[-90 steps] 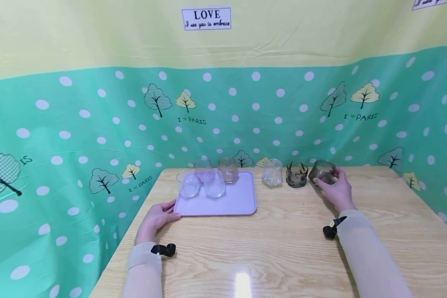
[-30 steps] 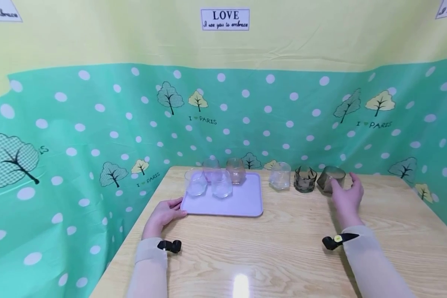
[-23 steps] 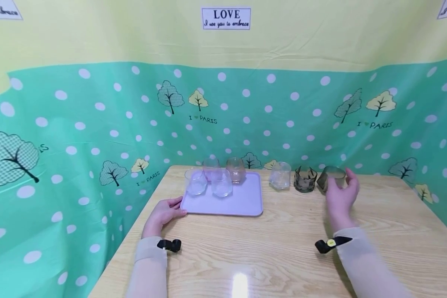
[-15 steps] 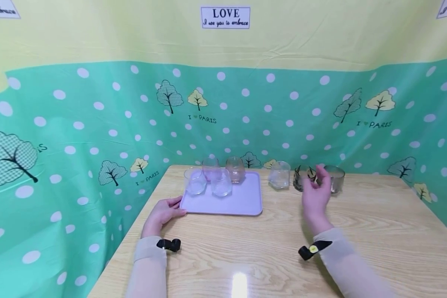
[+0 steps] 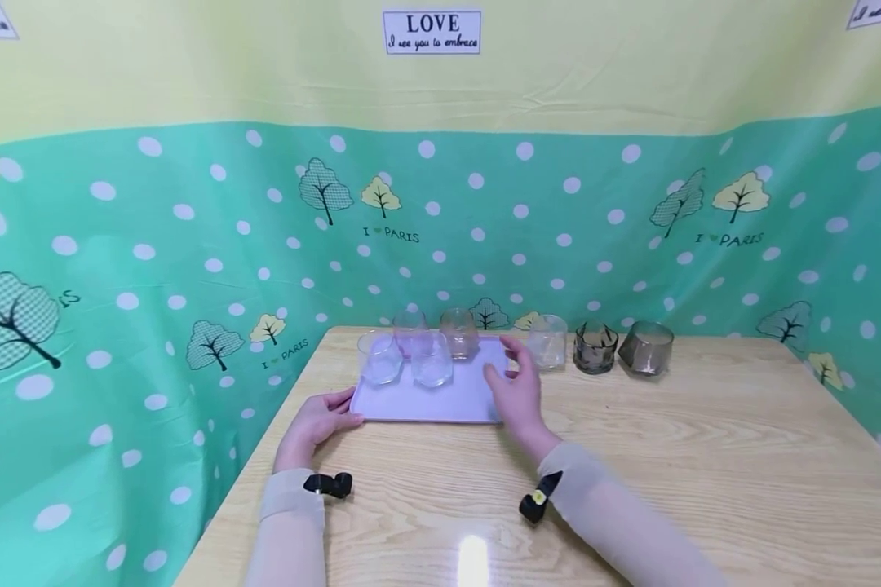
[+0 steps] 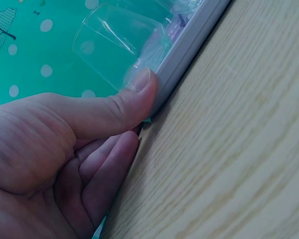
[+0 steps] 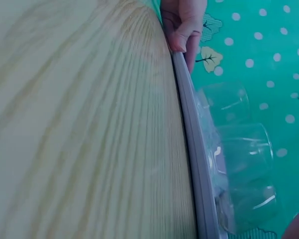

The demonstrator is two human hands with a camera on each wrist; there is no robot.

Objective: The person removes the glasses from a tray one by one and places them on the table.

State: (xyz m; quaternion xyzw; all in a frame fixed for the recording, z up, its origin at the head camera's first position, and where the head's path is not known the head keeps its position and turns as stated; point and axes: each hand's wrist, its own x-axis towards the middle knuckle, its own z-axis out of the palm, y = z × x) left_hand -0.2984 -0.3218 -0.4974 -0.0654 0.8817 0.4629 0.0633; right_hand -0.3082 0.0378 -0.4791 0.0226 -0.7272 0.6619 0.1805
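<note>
A lilac tray point(image 5: 462, 401) lies on the wooden table with several drinking glasses on its left and back part. Two are clear, a front left glass point(image 5: 380, 363) and a front right glass point(image 5: 431, 364); behind them stand a pinkish glass point(image 5: 409, 323) and an amber glass point(image 5: 461, 333). My left hand point(image 5: 314, 428) grips the tray's near left corner, thumb on the rim in the left wrist view, fingers partly hidden below. Over the tray's right side, my right hand point(image 5: 517, 391) has thumb and fingers spread apart, holding nothing. Only a sliver of it shows in the right wrist view.
To the right of the tray stand a clear glass point(image 5: 548, 342), a dark patterned glass point(image 5: 595, 349) and a smoky grey glass point(image 5: 647, 349) in a row. A green and yellow printed curtain point(image 5: 529, 204) hangs behind the table point(image 5: 411, 505).
My right hand has let go of the smoky grey glass at the row's right end and moved left to the tray's right side. The left hand keeps its grip on the tray corner.
</note>
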